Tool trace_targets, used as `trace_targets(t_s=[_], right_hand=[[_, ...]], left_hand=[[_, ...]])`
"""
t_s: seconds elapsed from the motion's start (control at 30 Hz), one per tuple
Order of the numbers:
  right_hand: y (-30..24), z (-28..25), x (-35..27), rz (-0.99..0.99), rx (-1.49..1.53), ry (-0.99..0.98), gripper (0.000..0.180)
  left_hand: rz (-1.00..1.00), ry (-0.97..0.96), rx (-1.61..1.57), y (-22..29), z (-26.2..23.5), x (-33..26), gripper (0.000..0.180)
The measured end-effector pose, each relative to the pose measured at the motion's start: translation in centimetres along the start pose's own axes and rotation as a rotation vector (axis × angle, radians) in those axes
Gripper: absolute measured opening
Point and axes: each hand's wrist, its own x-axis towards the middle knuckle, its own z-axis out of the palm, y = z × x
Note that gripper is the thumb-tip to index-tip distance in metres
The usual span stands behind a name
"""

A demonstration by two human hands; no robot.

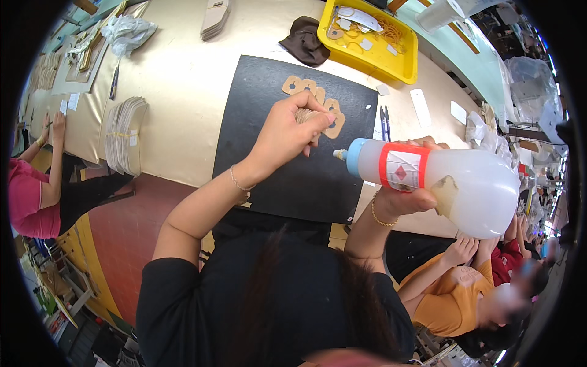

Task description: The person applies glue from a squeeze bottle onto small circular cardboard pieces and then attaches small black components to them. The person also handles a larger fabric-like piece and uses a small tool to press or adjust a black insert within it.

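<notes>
L hand (287,129) pinches tan stack (304,115), pcs count unclear | R hand (406,200) wrapped rnd squeeze bottle (449,170), nozzle (338,155) twd L | prob best: press lightly, keep edges flush

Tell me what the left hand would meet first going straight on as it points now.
Likely the tan punched piece at the near end of the row on the black mat, just ahead of the left hand; their height gap is unclear.
</notes>
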Motion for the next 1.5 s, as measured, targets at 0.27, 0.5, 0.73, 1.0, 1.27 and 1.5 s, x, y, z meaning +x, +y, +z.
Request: trace_targets(t_s=[0.27,0.5,0.73,1.0,1.27,1.5], right_hand=[[-0.5,-1.6,0.1,0.044,-0.021,0.015,0.089],[-0.3,-2.2,0.9,0.025,0.038,0.047,0.095],[0.3,-1.1,1.3,0.024,0.032,-0.018,0.095],[1.0,0.0,1.2,-0.067,-0.119,-0.025,0.092],[1.0,0.7,0.7,-0.022,-0.172,-0.060,0.091],[0.8,-0.1,1.6,-0.154,-0.219,0.006,0.090]], left_hand=[[0.003,0.116,0.307,-2.1,-2.1,5.6,0.027],[-0.155,0.044,-0.233,-0.8,-5.5,3.7,0.027],[-0.127,-0.082,-0.226,0.9,-3.4,0.1,0.027],[-0.131,-0.090,-0.114,1.3,-1.3,-0.6,0.021],[-0.149,-0.100,-0.208,1.5,-0.4,-1.1,0.019],[-0.253,-0.102,-0.440,1.6,-0.2,-1.0,0.011]])
